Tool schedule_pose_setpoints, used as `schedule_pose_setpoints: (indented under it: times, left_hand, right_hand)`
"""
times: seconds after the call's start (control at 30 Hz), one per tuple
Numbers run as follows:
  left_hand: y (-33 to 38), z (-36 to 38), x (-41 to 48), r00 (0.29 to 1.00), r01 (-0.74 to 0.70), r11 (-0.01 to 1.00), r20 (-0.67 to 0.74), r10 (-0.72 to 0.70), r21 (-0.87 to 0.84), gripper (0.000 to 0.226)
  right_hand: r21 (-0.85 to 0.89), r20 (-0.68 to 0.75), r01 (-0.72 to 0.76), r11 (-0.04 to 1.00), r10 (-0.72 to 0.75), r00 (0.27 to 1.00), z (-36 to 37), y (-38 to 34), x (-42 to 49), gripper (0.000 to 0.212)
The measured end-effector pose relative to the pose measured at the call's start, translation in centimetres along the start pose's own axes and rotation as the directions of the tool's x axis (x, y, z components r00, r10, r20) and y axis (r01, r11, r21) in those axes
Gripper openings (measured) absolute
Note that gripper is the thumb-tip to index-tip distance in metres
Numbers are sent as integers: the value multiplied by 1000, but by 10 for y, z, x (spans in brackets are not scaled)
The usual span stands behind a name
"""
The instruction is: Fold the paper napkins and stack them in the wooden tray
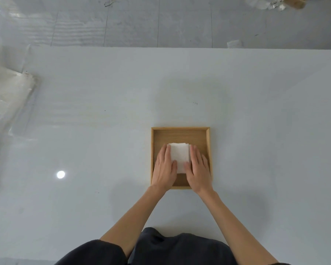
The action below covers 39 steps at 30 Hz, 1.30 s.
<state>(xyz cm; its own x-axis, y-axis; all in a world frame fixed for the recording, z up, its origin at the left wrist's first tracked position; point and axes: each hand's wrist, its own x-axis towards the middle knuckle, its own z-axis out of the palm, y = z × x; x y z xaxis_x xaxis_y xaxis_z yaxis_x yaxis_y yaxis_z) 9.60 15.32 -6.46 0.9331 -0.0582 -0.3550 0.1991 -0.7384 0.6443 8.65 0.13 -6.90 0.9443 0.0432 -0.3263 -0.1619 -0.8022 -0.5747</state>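
"Where were the napkins when you looked?"

"In the wooden tray (180, 129). A stack of folded white paper napkins (179, 155) lay on its floor, about midway between the left and right walls, with a bare strip of wood beyond it on the far side."

"And the hands?"

"Both were down in the tray. The left hand (164, 169) lay flat against the left edge of the stack and the right hand (198, 170) against the right edge, so the napkins sat between them. The fingers were straight and close together, pointing away from the person. Neither hand was curled round anything. Each thumb tip rested on the top napkin near its near corners."

"Was the stack tidy?"

"Mostly. At the far edge a few layers showed slightly out of line. How many napkins there were I could not tell."

"What else was around?"

"The tray sat on a white table (103, 142), close to the person's side. Some crumpled clear plastic (10, 96) lay at the table's left end, well apart from the tray. Beyond the far edge was a grey tiled floor (134, 22)."
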Motion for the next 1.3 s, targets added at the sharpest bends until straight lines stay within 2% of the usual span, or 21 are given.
schedule_pose_setpoints:
  times: [0.1, 0.23, 0.27, 0.33, 0.4, 0.47, 0.57, 0.63, 1.1, 1.2, 1.3]
  left_hand:
    - [7, -4, -4, 985, 139, 965, -73, -158, -223, 50]
    - [5, -9, -6, 989, 114, 956, -59, -135, -270, 44]
    - [5, -12, -8, 988, 92, 963, -100, -121, -255, 44]
    - [4, -18, -14, 965, 81, 984, -235, -117, -158, 45]
    - [-2, -24, -19, 924, 185, 981, -329, -194, -58, 48]
    - [-12, -27, -25, 894, 340, 939, -291, -341, -57, 47]
    - [-22, -27, -32, 876, 452, 882, -119, -468, -135, 41]
    - [-24, -28, -33, 882, 441, 882, -103, -460, -164, 41]
    - [-30, -35, -22, 933, 316, 921, -102, -345, -226, 45]
    - [-32, -36, -26, 948, 287, 936, -83, -308, -204, 45]
    - [-28, -40, -34, 958, 264, 950, -66, -278, -164, 45]
  right_hand:
    - [300, -10, -149, 942, 159, 987, -10, -6, -6, 60]
    - [376, 95, -157, 913, 130, 987, -18, -6, -14, 60]
    - [370, 52, -127, 920, 116, 992, -20, -4, -16, 59]
    - [283, -161, -81, 956, 130, 978, -20, 3, -22, 54]
    - [218, -339, -160, 963, 229, 912, -22, 12, -28, 47]
    - [243, -346, -299, 923, 371, 862, -25, 21, -30, 42]
    - [271, -202, -386, 882, 444, 873, -26, 33, -31, 40]
    - [281, -159, -395, 875, 448, 880, -25, 35, -30, 38]
    - [323, -195, -358, 876, 432, 880, -29, 40, -19, 36]
    - [270, -215, -335, 903, 396, 893, -25, 42, -21, 37]
    - [229, -178, -321, 919, 363, 915, -26, 40, -25, 45]
